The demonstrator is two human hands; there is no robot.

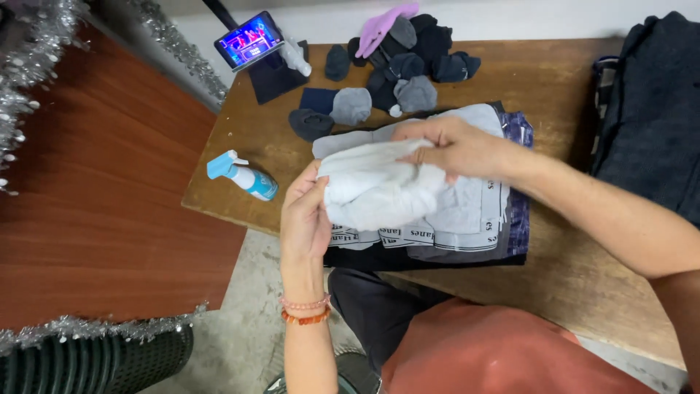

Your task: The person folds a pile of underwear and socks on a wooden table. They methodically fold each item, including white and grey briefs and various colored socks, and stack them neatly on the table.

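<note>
Above the near middle of the wooden bench [554,270], both hands held a white cloth [375,191]. The left hand [305,219] came up from the near edge, wrist upright and palm turned right, its grip closed on the cloth's left end. The right hand [456,148] reached in from the right, forearm slanting across the bench, fingers pinched together on the cloth's upper right edge. The cloth lay bunched between them, its long axis running left to right and tipped slightly up toward the right.

Directly beneath it sat a stack of folded grey underwear [467,211] on darker folded garments. Farther back lay a heap of rolled dark and grey socks [397,69], with a purple one on top. A phone [249,40] leaned at the far left, a blue-capped spray bottle [243,175] lay at the left edge, and dark folded clothing [652,109] rested at the right.
</note>
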